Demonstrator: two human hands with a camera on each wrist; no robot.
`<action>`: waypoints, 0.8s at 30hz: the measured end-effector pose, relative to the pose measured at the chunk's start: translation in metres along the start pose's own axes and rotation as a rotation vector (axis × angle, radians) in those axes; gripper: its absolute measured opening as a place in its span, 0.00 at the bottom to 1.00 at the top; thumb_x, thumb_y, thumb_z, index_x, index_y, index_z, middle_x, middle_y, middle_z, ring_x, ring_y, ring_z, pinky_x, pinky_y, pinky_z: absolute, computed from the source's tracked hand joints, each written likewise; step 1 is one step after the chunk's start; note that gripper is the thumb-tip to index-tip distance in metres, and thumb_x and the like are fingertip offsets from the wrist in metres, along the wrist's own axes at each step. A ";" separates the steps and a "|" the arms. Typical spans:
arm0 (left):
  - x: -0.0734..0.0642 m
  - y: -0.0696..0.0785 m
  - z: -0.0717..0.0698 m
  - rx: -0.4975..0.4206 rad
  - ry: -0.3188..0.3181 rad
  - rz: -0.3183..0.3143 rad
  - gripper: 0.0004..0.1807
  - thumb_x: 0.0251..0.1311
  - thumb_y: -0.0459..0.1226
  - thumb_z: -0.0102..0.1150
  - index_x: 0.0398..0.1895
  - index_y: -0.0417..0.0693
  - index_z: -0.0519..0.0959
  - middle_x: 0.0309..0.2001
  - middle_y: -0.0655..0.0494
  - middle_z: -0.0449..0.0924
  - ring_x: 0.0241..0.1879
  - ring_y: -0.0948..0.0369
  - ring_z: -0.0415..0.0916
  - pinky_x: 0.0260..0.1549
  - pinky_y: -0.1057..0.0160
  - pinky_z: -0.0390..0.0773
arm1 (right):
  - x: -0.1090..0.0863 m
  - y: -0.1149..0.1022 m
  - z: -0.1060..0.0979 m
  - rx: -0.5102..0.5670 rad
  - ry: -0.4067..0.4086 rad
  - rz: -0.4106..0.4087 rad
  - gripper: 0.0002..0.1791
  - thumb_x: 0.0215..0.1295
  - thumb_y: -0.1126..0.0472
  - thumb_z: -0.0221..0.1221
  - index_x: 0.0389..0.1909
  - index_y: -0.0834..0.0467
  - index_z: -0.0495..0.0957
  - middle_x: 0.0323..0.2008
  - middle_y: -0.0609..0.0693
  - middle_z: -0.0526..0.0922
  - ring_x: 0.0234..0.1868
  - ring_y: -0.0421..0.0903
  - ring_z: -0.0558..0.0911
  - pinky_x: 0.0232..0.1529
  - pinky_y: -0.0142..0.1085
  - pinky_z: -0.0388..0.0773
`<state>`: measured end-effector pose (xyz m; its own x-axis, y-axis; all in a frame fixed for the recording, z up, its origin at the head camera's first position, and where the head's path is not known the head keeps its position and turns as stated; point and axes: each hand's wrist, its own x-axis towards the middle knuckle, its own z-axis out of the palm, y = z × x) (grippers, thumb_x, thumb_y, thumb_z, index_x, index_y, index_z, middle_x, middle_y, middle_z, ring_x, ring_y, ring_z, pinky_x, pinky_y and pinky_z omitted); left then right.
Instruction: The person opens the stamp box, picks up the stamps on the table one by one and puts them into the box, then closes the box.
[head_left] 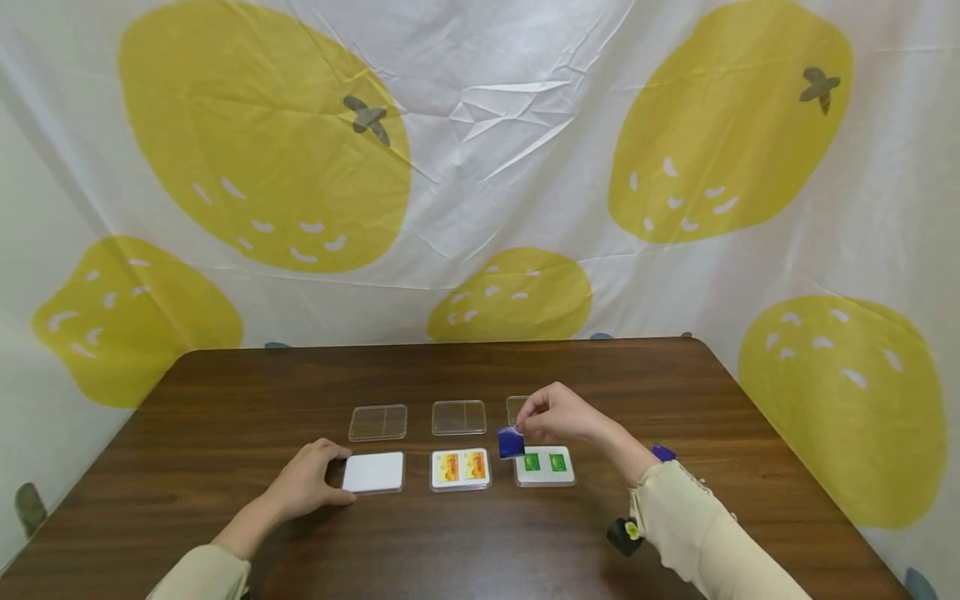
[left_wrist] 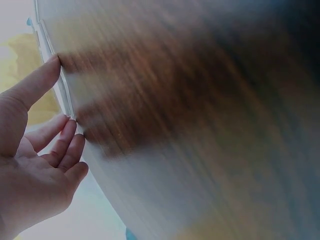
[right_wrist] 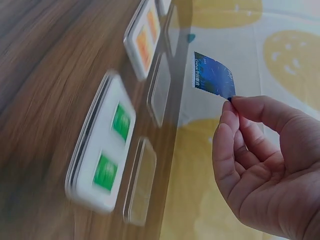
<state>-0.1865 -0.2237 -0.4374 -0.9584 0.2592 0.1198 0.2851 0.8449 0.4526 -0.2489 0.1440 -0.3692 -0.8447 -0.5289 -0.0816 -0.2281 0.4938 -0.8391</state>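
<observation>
Left hand (head_left: 307, 477), lower left of centre in head view: thumb at the near corner, fingertips at the far corner of the white case (head_left: 373, 472), pinching it across its left end. Grip part spread, only as wide as that short side; probably keeps the case from sliding on the surface (head_left: 450, 550) and leaves its face uncovered. Case top plain white. Left lid (head_left: 378, 422), clear, lies flat just above it in the frame, apart.

Middle: orange case (head_left: 461, 467), two orange stamps (head_left: 447, 467) face up side by side; middle lid (head_left: 459, 417) above it. One lid behind each case, probably so pairs stay matched.

Right of centre: blue stamp (head_left: 512, 442) in the air, over the upper left corner of the green case (head_left: 544, 464) in head view. Right hand (head_left: 558, 412) pinches it by one corner, thumb and index tips pressed together; right wrist view shows it clear of the case. Corner hold likely spares the printed face. Green case lies flat, two green stamps (head_left: 557, 462) up. Right lid (head_left: 513, 408) partly hidden behind the hand. Further right, a blue piece (head_left: 663, 452) by the sleeve (head_left: 705, 517); can't tell what.
</observation>
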 end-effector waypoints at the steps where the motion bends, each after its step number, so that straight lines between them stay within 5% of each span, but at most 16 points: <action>1: 0.000 0.000 0.000 -0.002 0.000 0.001 0.31 0.32 0.41 0.75 0.42 0.33 0.77 0.40 0.47 0.75 0.45 0.47 0.70 0.45 0.48 0.70 | 0.003 -0.002 0.003 0.009 -0.001 -0.003 0.05 0.55 0.70 0.57 0.27 0.69 0.80 0.20 0.47 0.77 0.20 0.38 0.73 0.22 0.31 0.73; 8: 0.000 0.000 0.001 -0.004 0.010 0.011 0.31 0.32 0.40 0.75 0.42 0.33 0.77 0.39 0.46 0.75 0.44 0.47 0.70 0.45 0.48 0.70 | 0.021 -0.008 0.028 0.098 -0.014 0.039 0.05 0.54 0.68 0.60 0.27 0.68 0.80 0.26 0.52 0.82 0.26 0.41 0.79 0.29 0.35 0.78; 24: 0.000 -0.001 0.000 -0.011 0.009 0.006 0.31 0.32 0.40 0.75 0.42 0.33 0.77 0.39 0.47 0.75 0.44 0.48 0.70 0.45 0.48 0.70 | 0.052 -0.021 0.073 0.101 -0.008 0.005 0.04 0.50 0.70 0.61 0.26 0.68 0.81 0.19 0.47 0.79 0.17 0.37 0.70 0.19 0.31 0.71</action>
<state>-0.1873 -0.2245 -0.4384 -0.9566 0.2602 0.1310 0.2911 0.8382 0.4611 -0.2527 0.0556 -0.3952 -0.8418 -0.5321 -0.0902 -0.1732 0.4246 -0.8887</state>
